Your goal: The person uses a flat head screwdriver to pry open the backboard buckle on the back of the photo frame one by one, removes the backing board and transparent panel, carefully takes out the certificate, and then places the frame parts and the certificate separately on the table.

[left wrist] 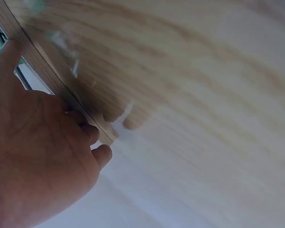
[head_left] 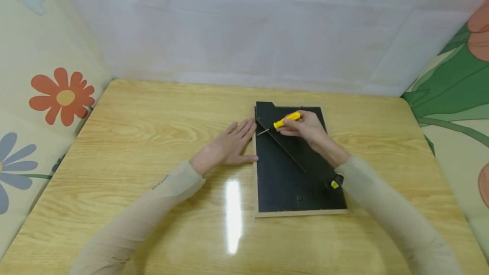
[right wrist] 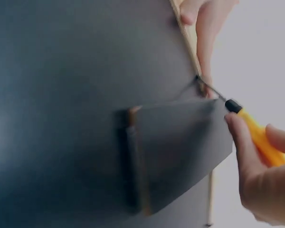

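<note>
A picture frame (head_left: 280,188) with a light wood edge lies on the table, its black backing up. Its black easel stand (head_left: 265,109) runs diagonally across the upper part. My right hand (head_left: 311,128) holds a screwdriver (head_left: 289,119) by its yellow handle, thumb and fingers around it. In the right wrist view the screwdriver's (right wrist: 257,137) thin shaft reaches past the stand, its tip right at the wood edge. My left hand (head_left: 234,144) rests against the frame's left side with fingers extended. In the left wrist view its thumb lies on the wood edge (left wrist: 42,64).
The wood-patterned table (head_left: 153,118) is glossy and reflects a bright strip of light. White cloth (head_left: 229,33) hangs behind it. Flower-printed panels (head_left: 49,96) stand at both sides. A small black and yellow device (head_left: 337,180) sits at the right wrist.
</note>
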Available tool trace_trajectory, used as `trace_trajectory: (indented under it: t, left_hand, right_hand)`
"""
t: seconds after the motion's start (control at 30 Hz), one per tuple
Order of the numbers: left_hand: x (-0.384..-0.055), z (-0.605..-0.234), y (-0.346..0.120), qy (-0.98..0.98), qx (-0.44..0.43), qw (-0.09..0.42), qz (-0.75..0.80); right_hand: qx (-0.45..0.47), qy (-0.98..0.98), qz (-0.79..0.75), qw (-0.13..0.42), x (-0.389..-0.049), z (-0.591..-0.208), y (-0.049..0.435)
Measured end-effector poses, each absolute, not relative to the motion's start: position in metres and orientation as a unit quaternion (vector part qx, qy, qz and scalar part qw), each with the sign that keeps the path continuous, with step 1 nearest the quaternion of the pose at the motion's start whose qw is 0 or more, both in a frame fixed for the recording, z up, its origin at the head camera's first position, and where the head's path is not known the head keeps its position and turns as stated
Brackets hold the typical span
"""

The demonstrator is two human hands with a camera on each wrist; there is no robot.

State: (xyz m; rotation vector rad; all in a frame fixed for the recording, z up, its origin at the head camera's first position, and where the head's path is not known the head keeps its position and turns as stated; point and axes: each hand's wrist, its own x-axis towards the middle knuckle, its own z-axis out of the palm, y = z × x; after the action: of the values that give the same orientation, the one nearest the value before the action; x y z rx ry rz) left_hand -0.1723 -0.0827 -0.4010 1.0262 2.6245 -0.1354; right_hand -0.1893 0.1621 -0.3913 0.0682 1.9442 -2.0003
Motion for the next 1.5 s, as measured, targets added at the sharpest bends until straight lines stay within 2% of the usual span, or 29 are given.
trace_trajectory:
  t: [0.1, 0.17, 0.43, 0.63, 0.93, 1.13, 1.27, 1.5]
  left_hand:
    - [-0.173, -0.402, -0.083, 0.918, 0.357, 0.164, -0.047]
    - [-0.174, -0.402, -0.084, 0.918, 0.356, 0.167, -0.05]
    - [-0.176, -0.407, -0.084, 0.918, 0.353, 0.175, -0.046]
    - [-0.176, -0.407, -0.082, 0.919, 0.351, 0.174, -0.05]
    - [-0.172, -0.399, -0.08, 0.92, 0.346, 0.174, -0.062]
    - [-0.17, -0.397, -0.083, 0.923, 0.336, 0.179, -0.061]
    - [-0.17, -0.396, -0.083, 0.925, 0.331, 0.176, -0.061]
    - [-0.165, -0.387, -0.075, 0.927, 0.313, 0.187, -0.088]
  right_hand:
    - [0.024, 0.668, -0.719, 0.191, -0.187, -0.394, 0.167]
    - [-0.001, 0.695, -0.697, 0.177, -0.184, -0.39, 0.163]
    - [-0.091, 0.868, -0.486, 0.055, -0.176, -0.361, 0.122]
    - [-0.16, 0.923, -0.349, -0.013, -0.17, -0.35, 0.104]
    - [-0.153, 0.916, -0.37, 0.013, -0.178, -0.349, 0.107]
    - [-0.195, 0.916, -0.35, -0.016, -0.167, -0.347, 0.096]
    - [-0.186, 0.914, -0.359, -0.025, -0.164, -0.348, 0.097]
    - [-0.15, 0.898, -0.414, 0.025, -0.166, -0.361, 0.133]
